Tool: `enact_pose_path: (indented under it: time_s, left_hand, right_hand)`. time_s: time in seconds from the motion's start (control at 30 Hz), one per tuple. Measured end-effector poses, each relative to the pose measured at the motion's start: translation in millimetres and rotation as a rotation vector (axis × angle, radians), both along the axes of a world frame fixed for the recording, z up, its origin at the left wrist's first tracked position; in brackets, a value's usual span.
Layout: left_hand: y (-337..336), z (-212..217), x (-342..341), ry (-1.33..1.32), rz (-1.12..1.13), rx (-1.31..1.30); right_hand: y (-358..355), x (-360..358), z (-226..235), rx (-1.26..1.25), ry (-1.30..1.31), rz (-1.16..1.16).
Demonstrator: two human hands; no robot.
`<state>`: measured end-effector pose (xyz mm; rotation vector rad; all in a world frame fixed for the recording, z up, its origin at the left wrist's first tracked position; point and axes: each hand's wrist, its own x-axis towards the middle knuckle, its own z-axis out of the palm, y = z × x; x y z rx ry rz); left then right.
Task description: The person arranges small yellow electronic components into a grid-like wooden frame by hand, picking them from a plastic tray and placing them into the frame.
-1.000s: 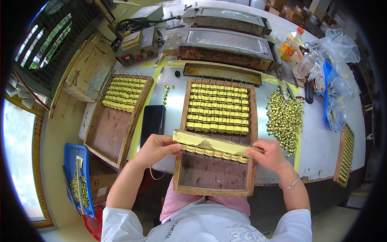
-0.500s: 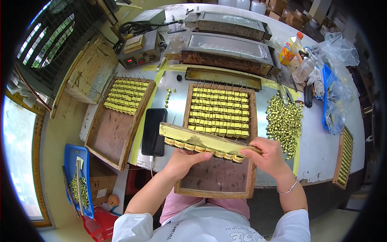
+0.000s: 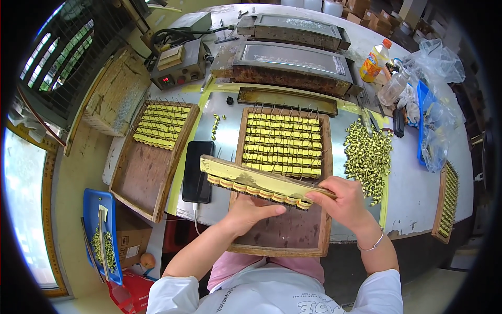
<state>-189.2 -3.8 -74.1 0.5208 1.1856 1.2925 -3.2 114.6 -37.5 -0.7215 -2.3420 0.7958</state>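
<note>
My right hand (image 3: 344,201) is closed on the right end of a long strip (image 3: 256,174) with a pale yellow face, thumb along its lower edge. Under that edge runs a row of small yellow-wrapped parts (image 3: 251,190) with fine dark pins. My left hand (image 3: 247,214) is below the strip, its thumb stretched out to the right just under the row; its other fingers are hidden. Beneath both hands a wooden tray (image 3: 327,230) lies at the table's front edge. Its far half holds several rows of similar yellow parts (image 3: 282,141) with thin wires standing up.
A second wooden tray (image 3: 175,191) with yellow rows stands left, beside a black phone (image 3: 197,170) on a cable. Loose yellow-black parts (image 3: 367,157) are heaped right. Behind are metal troughs (image 3: 293,65), a control box (image 3: 180,63) and an orange drink bottle (image 3: 374,62).
The strip has shifted slightly left, with its left end a little higher. My left thumb has moved right and down, off the row of parts. The right hand keeps its grip.
</note>
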Motion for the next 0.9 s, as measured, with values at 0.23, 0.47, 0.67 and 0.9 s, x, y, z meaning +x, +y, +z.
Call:
enact_pose_path:
  time_s: [0.23,0.47,0.67,0.9]
  left_hand:
    - [7.7,11.7,5.2,0.007,-0.129,0.033]
    - [4.4,-5.2,12.1,-0.035,-0.087,0.002]
    - [8.8,-3.9,17.0,-0.128,-0.118,-0.022]
    - [4.9,-3.8,17.9,-0.040,-0.055,0.011]
  right_hand:
    - [-3.2,-8.0,3.1,0.057,-0.020,0.026]
    - [-5.4,-12.6,1.3,0.131,-0.001,0.023]
    - [-7.6,-14.2,2.5,0.157,0.004,0.010]
    - [-10.4,-17.0,2.8,0.189,0.034,0.013]
